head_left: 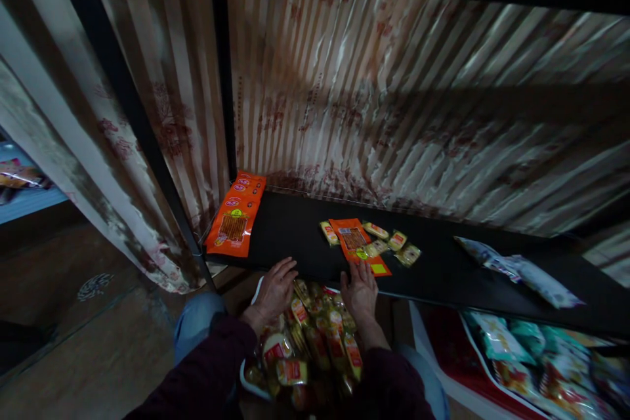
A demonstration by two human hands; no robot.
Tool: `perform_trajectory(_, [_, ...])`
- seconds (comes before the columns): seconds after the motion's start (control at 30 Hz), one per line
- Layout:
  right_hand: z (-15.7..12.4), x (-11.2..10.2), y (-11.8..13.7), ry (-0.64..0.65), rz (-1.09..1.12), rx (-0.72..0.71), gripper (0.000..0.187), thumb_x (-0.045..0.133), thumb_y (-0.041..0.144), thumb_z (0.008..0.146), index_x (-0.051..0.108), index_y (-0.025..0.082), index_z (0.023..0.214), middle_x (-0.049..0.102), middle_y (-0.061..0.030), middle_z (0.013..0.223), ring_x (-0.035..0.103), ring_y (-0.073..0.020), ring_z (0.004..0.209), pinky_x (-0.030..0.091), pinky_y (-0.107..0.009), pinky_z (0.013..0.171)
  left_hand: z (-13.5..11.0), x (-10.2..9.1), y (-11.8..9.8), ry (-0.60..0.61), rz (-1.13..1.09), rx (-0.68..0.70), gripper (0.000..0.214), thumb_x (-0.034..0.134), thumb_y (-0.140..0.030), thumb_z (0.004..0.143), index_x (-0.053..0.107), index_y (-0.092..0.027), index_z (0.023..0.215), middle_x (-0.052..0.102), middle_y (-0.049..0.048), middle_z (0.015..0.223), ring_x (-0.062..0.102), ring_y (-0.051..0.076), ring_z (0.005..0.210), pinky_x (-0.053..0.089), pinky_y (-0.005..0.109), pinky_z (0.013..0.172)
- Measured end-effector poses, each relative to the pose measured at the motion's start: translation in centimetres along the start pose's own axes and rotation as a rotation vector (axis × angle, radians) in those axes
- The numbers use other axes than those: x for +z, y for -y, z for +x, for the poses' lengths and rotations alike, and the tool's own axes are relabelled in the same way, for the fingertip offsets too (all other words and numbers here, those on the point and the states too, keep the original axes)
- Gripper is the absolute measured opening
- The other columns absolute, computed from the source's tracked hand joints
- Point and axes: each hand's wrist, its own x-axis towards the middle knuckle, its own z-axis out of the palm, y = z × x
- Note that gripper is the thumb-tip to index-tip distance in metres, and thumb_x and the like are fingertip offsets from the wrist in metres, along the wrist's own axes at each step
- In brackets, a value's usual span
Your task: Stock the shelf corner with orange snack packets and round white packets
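My left hand (pixel 276 292) reaches toward the shelf's front edge, above the left side of a white bin (pixel 258 392). Its fingers are stretched out with nothing seen in them. My right hand (pixel 360 290) is at the front edge, its extended fingers on or just over the lower end of an orange snack packet (pixel 347 235). Several small wrapped biscuits (pixel 407 254) lie around and partly on that packet. Between my forearms the bin holds a heap of similar wrapped snacks (pixel 317 335).
On the black shelf (pixel 290 226), overlapping orange packets (pixel 236 220) lie at the left end and silvery packets (pixel 522 269) at the right. Pleated curtains (pixel 344 92) hang behind. A dark upright post (pixel 128 118) stands left. A red-lined crate of bagged snacks (pixel 541 361) sits lower right.
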Motion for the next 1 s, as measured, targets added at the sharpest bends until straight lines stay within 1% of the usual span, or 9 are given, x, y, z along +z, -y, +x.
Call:
perform_trajectory(0.1, [0.1, -0.5, -0.7, 0.097, -0.073, 0.062, 0.054, 0.031, 0.035, 0.090, 0.048, 0.012, 0.135, 0.041, -0.0156, 0.146, 0.029, -0.0288, 0.139, 0.028, -0.046, 0.108, -0.3, 1.1, -2.2, 0.058, -0.060, -0.009, 0.037, 0.043, -0.005, 0.081, 0.065, -0.018, 0.107, 0.059, 0.0084, 0.130, 0.051, 0.020, 0.124, 0.047, 0.041, 0.104])
perform_trajectory(0.17, [-0.2, -0.5, -0.8, 0.151, -0.098, 0.065, 0.053, 0.030, 0.036, 0.091, 0.046, 0.014, 0.137, 0.042, -0.0143, 0.146, 0.029, -0.0282, 0.139, 0.028, -0.047, 0.107, -0.5, 1.6, -3.4, 0.100, -0.084, -0.036, 0.037, 0.044, -0.006, 0.081, 0.065, -0.020, 0.108, 0.058, 0.0076, 0.131, 0.055, 0.020, 0.119, 0.049, 0.039, 0.102])
perform_trajectory(0.3, [-1.2, -0.4, -0.6, 0.159, -0.131, 0.026, 0.052, 0.030, 0.037, 0.093, 0.045, 0.018, 0.138, 0.041, -0.0124, 0.146, 0.030, -0.0284, 0.138, 0.028, -0.047, 0.107, -1.3, 2.3, -4.9, 0.166, -0.128, -0.040, 0.038, 0.045, -0.008, 0.081, 0.063, -0.017, 0.113, 0.054, 0.0089, 0.136, 0.055, 0.020, 0.121, 0.047, 0.036, 0.103])
perform_trajectory(0.5, [-2.2, -0.7, -0.6, 0.139, -0.157, -0.036, 0.051, 0.040, 0.040, 0.091, 0.047, 0.019, 0.137, 0.044, -0.0131, 0.143, 0.035, -0.0318, 0.132, 0.031, -0.047, 0.104, -2.2, 2.2, -5.4, 0.199, -0.139, -0.060, 0.037, 0.043, -0.010, 0.081, 0.065, -0.017, 0.110, 0.055, 0.0095, 0.136, 0.056, 0.020, 0.121, 0.048, 0.035, 0.102])
perform_trajectory(0.67, [-1.9, -1.2, -1.2, 0.167, -0.105, -0.076, 0.048, 0.046, 0.031, 0.087, 0.049, 0.029, 0.135, 0.046, -0.0087, 0.140, 0.040, -0.0304, 0.125, 0.039, -0.045, 0.096, -2.6, 1.3, -6.0, 0.214, -0.155, -0.099, 0.037, 0.040, -0.010, 0.083, 0.066, -0.017, 0.109, 0.057, 0.0089, 0.134, 0.056, 0.018, 0.120, 0.047, 0.033, 0.102])
perform_trajectory(0.73, [-1.5, -1.5, -1.4, 0.192, -0.085, -0.085, 0.047, 0.048, 0.028, 0.085, 0.051, 0.030, 0.132, 0.049, -0.0079, 0.136, 0.044, -0.0293, 0.120, 0.041, -0.044, 0.092, -2.7, 1.2, -6.3, 0.231, -0.157, -0.116, 0.036, 0.040, -0.010, 0.083, 0.066, -0.017, 0.108, 0.056, 0.0085, 0.134, 0.057, 0.018, 0.119, 0.048, 0.034, 0.102])
perform_trajectory(0.8, [-1.1, -1.7, -1.7, 0.211, -0.067, -0.116, 0.045, 0.050, 0.026, 0.084, 0.054, 0.029, 0.129, 0.052, -0.0080, 0.132, 0.046, -0.0278, 0.116, 0.041, -0.042, 0.091, -2.8, 1.2, -6.5, 0.240, -0.157, -0.125, 0.036, 0.040, -0.010, 0.084, 0.067, -0.017, 0.107, 0.055, 0.0082, 0.136, 0.057, 0.018, 0.119, 0.047, 0.033, 0.102])
perform_trajectory(0.87, [-0.8, -1.7, -2.0, 0.209, -0.049, -0.157, 0.044, 0.051, 0.026, 0.083, 0.056, 0.027, 0.127, 0.051, -0.0085, 0.133, 0.045, -0.0274, 0.119, 0.040, -0.041, 0.093, -2.8, 1.5, -6.7, 0.237, -0.157, -0.120, 0.034, 0.040, -0.010, 0.085, 0.067, -0.017, 0.105, 0.054, 0.0083, 0.136, 0.056, 0.018, 0.120, 0.047, 0.032, 0.103])
perform_trajectory(1.0, [-0.1, -1.5, -2.6, 0.112, 0.016, -0.232, 0.043, 0.049, 0.037, 0.086, 0.057, 0.024, 0.126, 0.046, -0.0086, 0.141, 0.038, -0.0284, 0.129, 0.037, -0.044, 0.098, -2.4, 2.0, -7.0, 0.215, -0.151, -0.114, 0.033, 0.041, -0.010, 0.084, 0.066, -0.016, 0.105, 0.056, 0.0091, 0.134, 0.054, 0.018, 0.122, 0.046, 0.034, 0.103])
